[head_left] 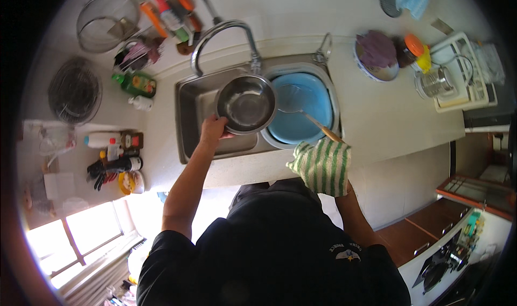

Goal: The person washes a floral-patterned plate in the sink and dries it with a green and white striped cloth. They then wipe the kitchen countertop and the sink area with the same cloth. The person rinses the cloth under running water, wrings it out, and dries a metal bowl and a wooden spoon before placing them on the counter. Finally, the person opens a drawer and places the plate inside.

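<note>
Gripped at its lower left rim by my left hand, a stainless steel bowl is over the divider of a double sink. A green-and-white striped cloth covers most of my right hand, which holds it at the counter's front edge. A blue plastic basin fills the right sink bowl. Across it lies a wire skimmer with a wooden handle, whose end meets the cloth; whether my fingers also grip that handle is hidden. The curved chrome faucet arches behind the steel bowl.
A green bottle and a small white bottle stand left of the sink. To the right are a bowl with a purple cloth, an orange-lidded jar, a glass jar and a white dish rack. Utensils hang on the wall.
</note>
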Motion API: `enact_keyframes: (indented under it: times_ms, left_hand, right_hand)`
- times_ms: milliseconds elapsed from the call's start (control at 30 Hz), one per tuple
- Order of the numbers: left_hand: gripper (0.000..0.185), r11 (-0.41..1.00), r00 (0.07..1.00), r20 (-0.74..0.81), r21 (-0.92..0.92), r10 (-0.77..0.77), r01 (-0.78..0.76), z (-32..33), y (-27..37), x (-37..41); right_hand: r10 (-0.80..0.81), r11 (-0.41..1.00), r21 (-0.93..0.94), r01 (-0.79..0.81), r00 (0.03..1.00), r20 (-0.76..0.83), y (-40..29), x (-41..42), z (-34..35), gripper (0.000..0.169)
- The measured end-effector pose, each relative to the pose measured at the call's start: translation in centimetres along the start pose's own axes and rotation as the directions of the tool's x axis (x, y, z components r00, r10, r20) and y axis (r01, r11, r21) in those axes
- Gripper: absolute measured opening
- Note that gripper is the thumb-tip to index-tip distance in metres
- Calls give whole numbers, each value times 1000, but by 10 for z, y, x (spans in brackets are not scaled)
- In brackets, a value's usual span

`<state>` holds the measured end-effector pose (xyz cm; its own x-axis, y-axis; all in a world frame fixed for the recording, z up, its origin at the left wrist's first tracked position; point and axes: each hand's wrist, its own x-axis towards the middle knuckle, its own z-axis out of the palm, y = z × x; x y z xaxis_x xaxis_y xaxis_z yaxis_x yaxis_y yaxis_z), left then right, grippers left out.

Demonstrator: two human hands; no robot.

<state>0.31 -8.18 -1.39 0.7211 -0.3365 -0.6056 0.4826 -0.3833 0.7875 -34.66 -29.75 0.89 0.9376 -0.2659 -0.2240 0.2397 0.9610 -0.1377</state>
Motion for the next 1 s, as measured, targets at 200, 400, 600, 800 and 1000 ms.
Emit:
enact_keyframes:
  times_ms: [200,400,600,800,1000]
  left_hand:
    - [13,362,631,-64,861,773,-357,-95,-10,-31]
    - [6,-41,348,171,935,922,-353,-136,0,-61]
    - [9,-243,127,315,885,941,-397,-167,42,-91]
    - [14,-286,58,370,800,927,-527,-172,79,-104]
    - [14,-129,168,261,823,951,-553,-183,80,-98]
  right_hand:
    - [110,985,-136,-105,993,37,39,26,35,57]
    - [100,922,-384,-52,989,107,65,48,95,55]
    - [-63,127,-837,532,847,528,102,93,203,55]
    - [308,-773,-93,627,500,810,202,168,252,48]
    - [424,-823,126,553,452,785,240,235,271,15]
